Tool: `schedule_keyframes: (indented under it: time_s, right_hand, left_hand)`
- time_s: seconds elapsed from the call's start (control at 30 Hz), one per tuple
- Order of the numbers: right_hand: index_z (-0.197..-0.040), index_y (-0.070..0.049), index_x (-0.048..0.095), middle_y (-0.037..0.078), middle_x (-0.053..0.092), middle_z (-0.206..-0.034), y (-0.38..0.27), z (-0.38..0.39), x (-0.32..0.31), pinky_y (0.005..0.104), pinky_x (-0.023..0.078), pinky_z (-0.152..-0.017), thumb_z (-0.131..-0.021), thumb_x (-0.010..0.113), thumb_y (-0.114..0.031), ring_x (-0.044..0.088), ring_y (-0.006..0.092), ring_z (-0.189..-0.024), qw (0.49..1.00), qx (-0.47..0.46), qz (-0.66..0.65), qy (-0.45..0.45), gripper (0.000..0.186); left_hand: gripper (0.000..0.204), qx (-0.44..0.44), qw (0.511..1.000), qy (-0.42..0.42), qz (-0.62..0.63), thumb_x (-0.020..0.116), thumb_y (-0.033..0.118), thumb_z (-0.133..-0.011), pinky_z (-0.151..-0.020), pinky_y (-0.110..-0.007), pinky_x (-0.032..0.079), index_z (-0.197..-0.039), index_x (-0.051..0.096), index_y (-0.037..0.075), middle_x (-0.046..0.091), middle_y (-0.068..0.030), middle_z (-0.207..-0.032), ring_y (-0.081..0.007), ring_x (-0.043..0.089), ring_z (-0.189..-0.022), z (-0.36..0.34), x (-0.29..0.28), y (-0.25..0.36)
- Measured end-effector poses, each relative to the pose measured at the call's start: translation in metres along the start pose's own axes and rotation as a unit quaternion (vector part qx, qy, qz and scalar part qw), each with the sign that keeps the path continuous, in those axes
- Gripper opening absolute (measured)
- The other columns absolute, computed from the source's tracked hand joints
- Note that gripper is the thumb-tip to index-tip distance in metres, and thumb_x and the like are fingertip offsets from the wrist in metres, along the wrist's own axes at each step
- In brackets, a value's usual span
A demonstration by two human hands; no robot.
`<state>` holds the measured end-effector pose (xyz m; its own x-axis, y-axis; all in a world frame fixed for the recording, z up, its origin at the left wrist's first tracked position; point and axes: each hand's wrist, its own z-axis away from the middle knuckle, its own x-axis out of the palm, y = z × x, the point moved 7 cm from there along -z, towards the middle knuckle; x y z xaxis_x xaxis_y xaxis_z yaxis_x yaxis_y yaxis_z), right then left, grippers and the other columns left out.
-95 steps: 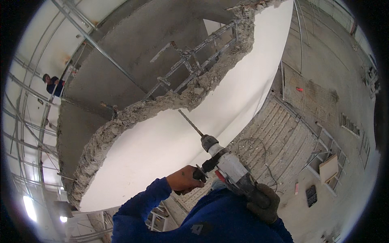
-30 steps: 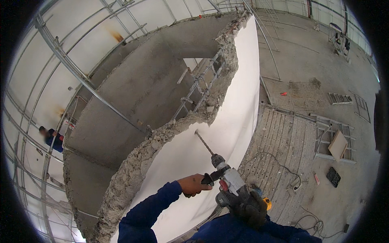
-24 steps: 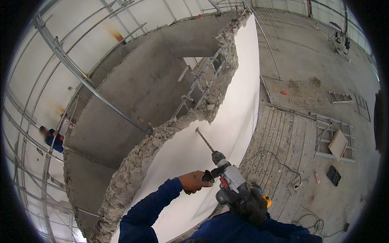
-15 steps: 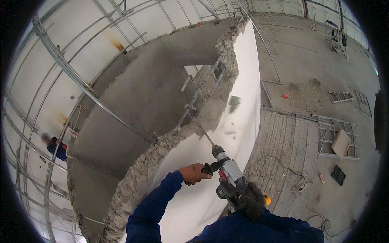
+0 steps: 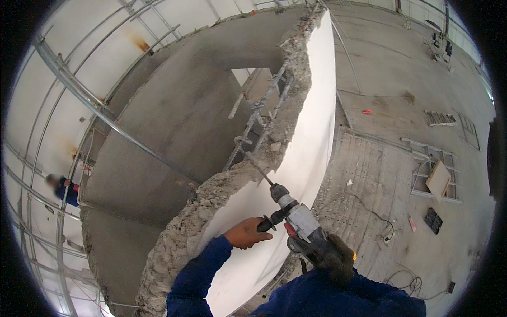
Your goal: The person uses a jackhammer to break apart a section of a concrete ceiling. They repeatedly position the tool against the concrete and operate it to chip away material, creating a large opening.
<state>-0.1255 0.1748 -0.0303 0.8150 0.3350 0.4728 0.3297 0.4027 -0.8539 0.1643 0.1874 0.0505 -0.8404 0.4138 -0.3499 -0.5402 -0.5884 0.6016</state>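
Hammer drill biting the broken wall edge, frame centre.
Left hand [image 5: 244,233] wraps the side handle [image 5: 266,224]; gloved right hand [image 5: 338,259] clamps the rear grip of the rotary hammer [image 5: 301,224] — likely heavy, rigid, kicking; needs both holds.

The broken concrete edge [image 5: 222,195] and bare rebar [image 5: 259,116] block me at the frame's centre; open floor [image 5: 391,105] lies upper right.

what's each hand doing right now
Left hand: closed on the side handle of the rotary hammer.
Right hand: gloved, closed on its rear grip.
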Motion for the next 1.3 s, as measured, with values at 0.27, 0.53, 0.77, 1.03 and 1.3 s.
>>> schedule_keyframes:
  time_s: [0.27, 0.53, 0.77, 1.03, 1.3]
  right_hand:
    - [-0.136, 0.002, 0.046, 0.021, 0.059, -0.125, 0.009, 0.051, -0.046, 0.0415, 0.049, -0.096, -0.088, 0.068, -0.022, 0.061, 0.0305, -0.109, 0.998, -0.03, -0.047, -0.017, 0.059]
    - [-0.137, 0.005, 0.042, 0.024, 0.058, -0.125, -0.008, 0.108, -0.046, 0.0436, 0.05, -0.097, -0.088, 0.069, -0.02, 0.061, 0.0312, -0.111, 0.991, -0.001, -0.128, -0.048, 0.061]
    - [-0.132, 0.005, 0.047, 0.022, 0.061, -0.119, -0.006, 0.118, -0.024, 0.0405, 0.052, -0.093, -0.088, 0.069, -0.021, 0.063, 0.0269, -0.106, 0.988, 0.063, -0.133, -0.055, 0.056]
    - [-0.121, 0.003, 0.058, 0.015, 0.069, -0.101, -0.001, 0.107, 0.0, 0.0341, 0.055, -0.081, -0.09, 0.066, -0.022, 0.067, 0.0198, -0.087, 0.995, 0.055, 0.057, -0.067, 0.04]
    - [-0.124, 0.004, 0.057, 0.02, 0.067, -0.109, 0.025, 0.113, -0.014, 0.0355, 0.054, -0.087, -0.087, 0.064, -0.021, 0.067, 0.0241, -0.096, 1.0, 0.005, 0.013, 0.017, 0.045]
  left_hand:
    - [0.035, 0.011, 1.0, 0.012, -0.027, 0.071, 0.032, -0.087, -0.039, -0.028, 0.04, -0.098, 0.052, 0.004, 0.048, 0.0002, -0.056, -0.0106, 0.047, -0.043, 0.035, 0.061, 0.032]
    - [0.036, -0.009, 1.0, 0.02, 0.017, 0.072, 0.033, -0.087, -0.039, -0.026, 0.04, -0.097, 0.052, 0.005, 0.048, 0.0013, -0.058, -0.0085, 0.047, -0.044, 0.065, 0.121, 0.013]
    - [0.037, -0.027, 0.998, 0.044, 0.032, 0.073, 0.034, -0.086, -0.037, -0.024, 0.038, -0.098, 0.052, 0.005, 0.045, 0.0027, -0.057, -0.0071, 0.044, -0.044, 0.09, 0.125, 0.0]
    - [0.041, -0.023, 0.999, 0.038, 0.032, 0.073, 0.034, -0.086, -0.038, -0.025, 0.036, -0.103, 0.054, 0.003, 0.047, 0.0024, -0.059, -0.0073, 0.043, -0.044, 0.088, 0.104, -0.024]
    - [0.045, 0.004, 0.999, 0.025, 0.044, 0.073, 0.036, -0.086, -0.038, -0.025, 0.038, -0.108, 0.052, 0.002, 0.046, 0.0029, -0.058, -0.0076, 0.044, -0.043, 0.082, 0.103, -0.037]
